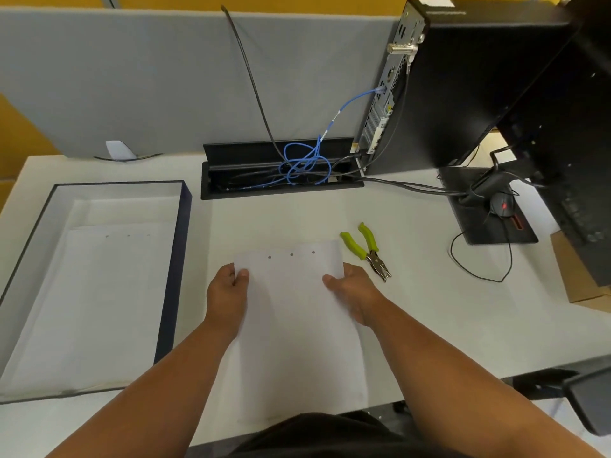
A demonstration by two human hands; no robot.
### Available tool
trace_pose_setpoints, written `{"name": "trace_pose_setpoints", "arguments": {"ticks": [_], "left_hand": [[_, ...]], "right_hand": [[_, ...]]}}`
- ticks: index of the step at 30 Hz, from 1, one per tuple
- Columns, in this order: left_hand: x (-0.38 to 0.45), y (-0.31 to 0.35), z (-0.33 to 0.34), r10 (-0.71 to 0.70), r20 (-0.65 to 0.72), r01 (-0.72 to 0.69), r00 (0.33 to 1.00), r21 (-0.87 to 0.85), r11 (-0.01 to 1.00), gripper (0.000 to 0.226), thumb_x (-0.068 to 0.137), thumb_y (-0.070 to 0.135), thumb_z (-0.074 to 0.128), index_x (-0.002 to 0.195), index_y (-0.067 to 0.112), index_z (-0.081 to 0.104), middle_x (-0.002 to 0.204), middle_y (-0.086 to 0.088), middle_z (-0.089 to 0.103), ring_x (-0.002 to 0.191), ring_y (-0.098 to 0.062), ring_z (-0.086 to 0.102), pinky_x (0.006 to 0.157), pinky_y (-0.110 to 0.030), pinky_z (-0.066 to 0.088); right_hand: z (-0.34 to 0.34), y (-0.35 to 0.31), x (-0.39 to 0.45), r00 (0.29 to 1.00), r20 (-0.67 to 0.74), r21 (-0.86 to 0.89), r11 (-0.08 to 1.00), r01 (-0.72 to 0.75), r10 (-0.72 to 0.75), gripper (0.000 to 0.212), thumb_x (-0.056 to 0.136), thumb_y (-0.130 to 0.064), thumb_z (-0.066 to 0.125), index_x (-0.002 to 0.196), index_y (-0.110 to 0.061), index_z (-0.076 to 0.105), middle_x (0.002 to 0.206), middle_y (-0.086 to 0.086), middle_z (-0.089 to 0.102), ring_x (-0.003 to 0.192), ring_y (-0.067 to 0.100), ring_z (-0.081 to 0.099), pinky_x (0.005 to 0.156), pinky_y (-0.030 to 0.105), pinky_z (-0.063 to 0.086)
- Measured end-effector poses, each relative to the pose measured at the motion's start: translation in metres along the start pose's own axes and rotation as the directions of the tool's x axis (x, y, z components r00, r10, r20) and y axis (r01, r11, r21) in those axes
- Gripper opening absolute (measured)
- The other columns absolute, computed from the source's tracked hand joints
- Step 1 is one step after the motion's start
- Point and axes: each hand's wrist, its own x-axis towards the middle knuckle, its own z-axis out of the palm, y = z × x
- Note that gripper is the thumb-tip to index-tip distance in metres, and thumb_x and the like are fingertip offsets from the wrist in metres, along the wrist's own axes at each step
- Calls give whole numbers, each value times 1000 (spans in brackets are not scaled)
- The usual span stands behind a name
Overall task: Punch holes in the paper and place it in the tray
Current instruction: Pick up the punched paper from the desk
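Observation:
A white sheet of paper [292, 312] with three punched holes near its far edge is held over the desk in front of me. My left hand [227, 297] pinches its left edge, thumb on top. My right hand [355, 289] grips the right edge the same way. A hole punch [368, 250] with green handles lies on the desk just right of my right hand, untouched. The dark-rimmed tray [175, 269] sits to the left, with punched white paper [92, 292] lying inside it.
A cable well [281, 180] with tangled blue and black cables is behind the paper. A black computer tower [463, 84] stands at the back right, with a monitor stand, mouse [502, 204] and cords beside it. A grey partition lines the back.

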Motion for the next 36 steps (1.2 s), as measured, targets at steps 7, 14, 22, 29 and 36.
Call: {"name": "trace_pose_setpoints", "arguments": {"ticks": [7,14,22,29,36], "left_hand": [[-16,6,-5,-3,44,3,999,17,1000,11,93,21,58,102,17,62,97,2,67,89,-15,64,76,-27,52],[-25,57,1,184,-180,-173,966,76,982,16,93,24,54,105,16,61,97,1,66,89,-19,63,83,-35,52],[-49,131,10,311,-356,-371,881,-114,922,14,96,20,49,109,24,49,93,18,57,85,3,57,65,-10,42],[-59,114,18,305,-340,-354,889,-90,931,10,97,20,48,106,18,48,92,9,57,84,-7,57,64,-20,42],[-65,112,21,324,-322,-366,890,-81,927,10,98,21,47,107,23,46,95,7,57,87,-6,58,67,-21,44]], "right_hand": [[-2,-14,-3,991,38,71,990,122,-125,20,90,-7,64,107,-16,69,109,11,73,97,26,70,88,43,55],[-15,-50,-21,962,113,-156,951,266,-250,28,87,-19,67,115,-23,66,117,1,70,99,23,69,89,43,56],[-7,-109,-50,822,-24,-164,814,558,-568,26,90,-22,61,113,-31,68,106,-7,72,98,17,68,89,41,55],[-10,-94,-59,832,-42,-253,811,527,-554,30,93,-26,58,122,-26,63,107,-6,68,100,21,64,92,46,53],[-13,-88,-58,855,-54,-256,835,487,-516,30,95,-27,58,124,-26,61,108,-7,65,102,20,62,94,45,52]]}}
